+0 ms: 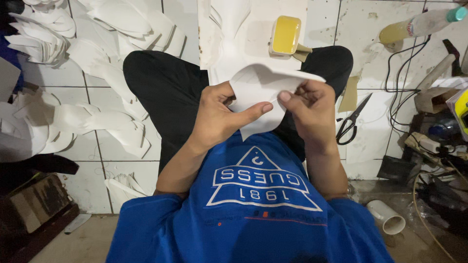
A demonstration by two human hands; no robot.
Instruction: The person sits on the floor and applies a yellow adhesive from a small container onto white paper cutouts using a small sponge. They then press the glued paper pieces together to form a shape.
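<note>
I sit cross-legged on a white tiled floor in a blue shirt and black trousers. Both hands hold one white cut paper-like piece (258, 95) over my lap. My left hand (222, 114) grips its left side, thumb stretched across the front. My right hand (312, 109) pinches its right upper edge, thumb and fingers closed on the sheet. Just beyond the piece, a small white tub of yellow glue (285, 35) rests on a white board (253, 29).
Piles of similar white cut pieces (97, 117) cover the floor at left and top left. Black scissors (352, 122) lie to the right. A bottle (419, 24), cables and clutter (434, 141) fill the right side. A white tube (387, 217) lies bottom right.
</note>
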